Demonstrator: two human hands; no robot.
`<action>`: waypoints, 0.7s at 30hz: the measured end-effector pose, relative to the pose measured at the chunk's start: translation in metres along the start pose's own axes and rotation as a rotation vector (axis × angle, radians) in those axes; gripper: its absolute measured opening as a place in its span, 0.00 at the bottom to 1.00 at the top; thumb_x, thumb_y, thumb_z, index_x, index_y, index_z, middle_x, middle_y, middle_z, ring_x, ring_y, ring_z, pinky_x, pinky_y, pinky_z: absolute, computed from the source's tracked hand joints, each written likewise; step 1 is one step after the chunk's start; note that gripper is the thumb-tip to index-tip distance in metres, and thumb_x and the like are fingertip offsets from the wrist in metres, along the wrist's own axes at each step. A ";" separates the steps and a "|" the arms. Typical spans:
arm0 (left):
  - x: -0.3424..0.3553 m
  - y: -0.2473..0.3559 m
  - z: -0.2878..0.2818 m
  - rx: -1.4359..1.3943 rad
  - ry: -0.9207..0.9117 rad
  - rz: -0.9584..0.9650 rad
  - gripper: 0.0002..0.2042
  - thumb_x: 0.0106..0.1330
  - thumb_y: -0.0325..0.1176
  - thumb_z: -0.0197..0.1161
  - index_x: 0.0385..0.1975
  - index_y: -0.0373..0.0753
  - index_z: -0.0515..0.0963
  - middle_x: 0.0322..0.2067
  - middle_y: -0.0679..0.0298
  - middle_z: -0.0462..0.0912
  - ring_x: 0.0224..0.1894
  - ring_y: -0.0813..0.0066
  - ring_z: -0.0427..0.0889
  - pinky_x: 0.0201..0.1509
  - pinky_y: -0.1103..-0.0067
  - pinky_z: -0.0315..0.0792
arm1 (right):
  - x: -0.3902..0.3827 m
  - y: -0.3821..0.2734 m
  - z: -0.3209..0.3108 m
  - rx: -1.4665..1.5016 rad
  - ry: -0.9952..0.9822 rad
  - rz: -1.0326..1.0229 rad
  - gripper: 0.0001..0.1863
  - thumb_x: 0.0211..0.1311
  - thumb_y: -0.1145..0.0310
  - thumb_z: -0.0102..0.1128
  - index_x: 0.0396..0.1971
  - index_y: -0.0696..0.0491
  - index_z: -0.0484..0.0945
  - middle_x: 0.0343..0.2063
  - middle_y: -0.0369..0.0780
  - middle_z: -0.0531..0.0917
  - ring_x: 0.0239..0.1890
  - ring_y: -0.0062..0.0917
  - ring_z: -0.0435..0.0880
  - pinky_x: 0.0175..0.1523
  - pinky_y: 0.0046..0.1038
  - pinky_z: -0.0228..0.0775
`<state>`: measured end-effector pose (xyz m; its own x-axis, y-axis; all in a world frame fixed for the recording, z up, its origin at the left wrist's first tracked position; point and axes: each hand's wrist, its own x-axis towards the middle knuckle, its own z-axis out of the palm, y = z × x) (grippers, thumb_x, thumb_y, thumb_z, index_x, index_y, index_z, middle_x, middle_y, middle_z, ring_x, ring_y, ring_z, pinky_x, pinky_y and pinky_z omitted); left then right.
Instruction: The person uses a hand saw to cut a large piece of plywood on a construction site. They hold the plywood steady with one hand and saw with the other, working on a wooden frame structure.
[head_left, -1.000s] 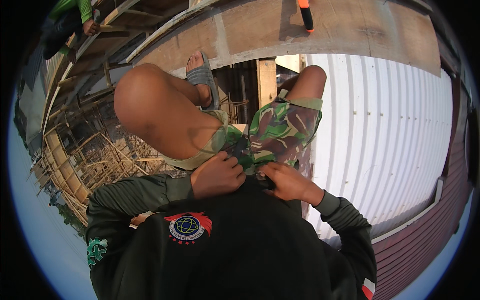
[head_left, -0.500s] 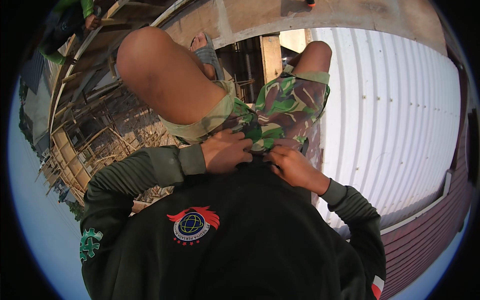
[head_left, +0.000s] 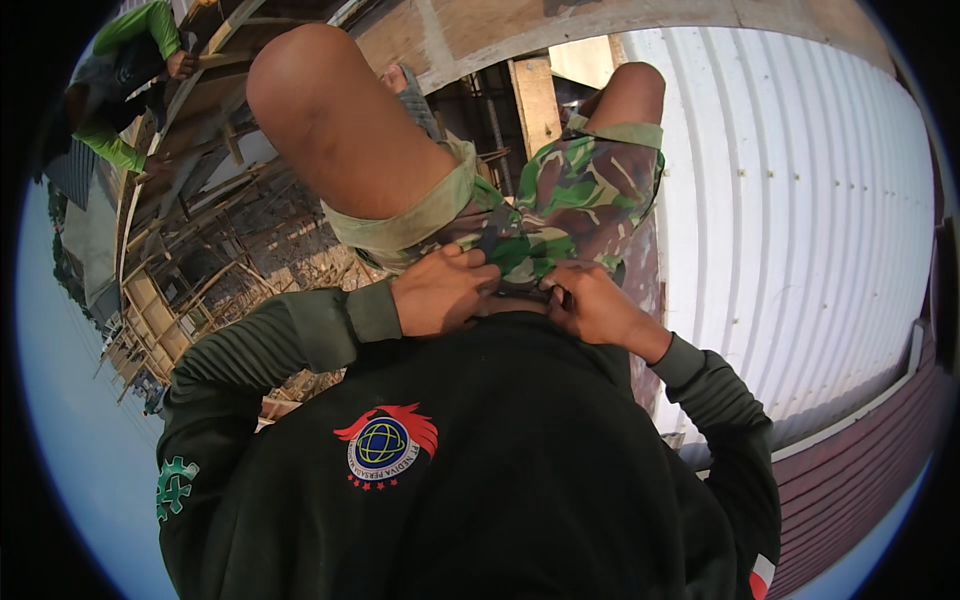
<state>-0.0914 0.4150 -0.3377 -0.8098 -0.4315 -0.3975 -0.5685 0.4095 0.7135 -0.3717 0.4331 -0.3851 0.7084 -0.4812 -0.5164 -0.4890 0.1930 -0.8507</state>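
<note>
A white ribbed roof (head_left: 790, 230) lay to our right and timber framing (head_left: 152, 312) to our left, while our black sweater (head_left: 500, 430) sat close enough to get in the way. Our camouflage shorts (head_left: 585, 200) lay at our waist, where keeping the sweater clear and working evenly seemed best. Our left hand (head_left: 438, 290) and right hand (head_left: 600, 310) curled at their front; whether they gripped cloth, we couldn't tell.

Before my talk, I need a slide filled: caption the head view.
Left hand and right hand at the waist of camouflage shorts, white corrugated sheeting alongside.
</note>
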 end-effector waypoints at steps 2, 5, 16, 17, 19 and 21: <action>-0.003 0.001 -0.003 -0.027 -0.024 -0.017 0.08 0.59 0.39 0.67 0.28 0.41 0.80 0.37 0.64 0.76 0.44 0.64 0.75 0.45 0.66 0.69 | 0.002 0.002 0.003 -0.076 0.134 -0.128 0.17 0.57 0.72 0.70 0.46 0.60 0.78 0.35 0.52 0.82 0.39 0.49 0.85 0.48 0.44 0.78; -0.002 0.007 -0.001 0.064 0.000 -0.034 0.09 0.56 0.40 0.67 0.26 0.42 0.81 0.37 0.64 0.76 0.45 0.63 0.75 0.45 0.66 0.69 | 0.004 0.005 0.009 -0.176 0.216 -0.209 0.19 0.57 0.69 0.72 0.46 0.60 0.78 0.36 0.52 0.81 0.39 0.51 0.84 0.46 0.45 0.78; 0.001 0.012 0.008 0.432 0.025 0.015 0.09 0.56 0.38 0.65 0.34 0.48 0.86 0.43 0.69 0.76 0.46 0.70 0.74 0.46 0.70 0.66 | 0.008 0.016 0.035 -0.350 0.361 -0.338 0.16 0.64 0.70 0.62 0.50 0.56 0.76 0.35 0.48 0.83 0.31 0.47 0.86 0.35 0.44 0.80; 0.000 0.012 0.010 0.456 0.025 0.025 0.09 0.55 0.38 0.65 0.34 0.48 0.86 0.45 0.69 0.76 0.47 0.70 0.74 0.46 0.71 0.66 | 0.007 0.017 0.036 -0.350 0.373 -0.371 0.16 0.63 0.71 0.62 0.50 0.55 0.76 0.35 0.47 0.84 0.32 0.46 0.86 0.36 0.43 0.81; -0.002 0.013 0.016 0.519 0.087 0.045 0.09 0.54 0.39 0.65 0.33 0.48 0.86 0.48 0.69 0.77 0.48 0.71 0.74 0.47 0.71 0.66 | 0.006 0.019 0.038 -0.367 0.396 -0.430 0.17 0.62 0.72 0.62 0.51 0.55 0.76 0.37 0.46 0.84 0.35 0.45 0.87 0.38 0.42 0.81; -0.003 0.012 0.021 0.572 0.155 0.070 0.10 0.53 0.39 0.65 0.34 0.48 0.86 0.52 0.69 0.78 0.48 0.71 0.74 0.48 0.71 0.65 | 0.004 0.022 0.040 -0.400 0.454 -0.492 0.19 0.59 0.73 0.63 0.52 0.54 0.75 0.40 0.45 0.84 0.38 0.43 0.87 0.40 0.40 0.82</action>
<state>-0.0990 0.4386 -0.3400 -0.8423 -0.4820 -0.2413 -0.5368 0.7909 0.2938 -0.3595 0.4699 -0.4099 0.6560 -0.7510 0.0755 -0.3801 -0.4151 -0.8266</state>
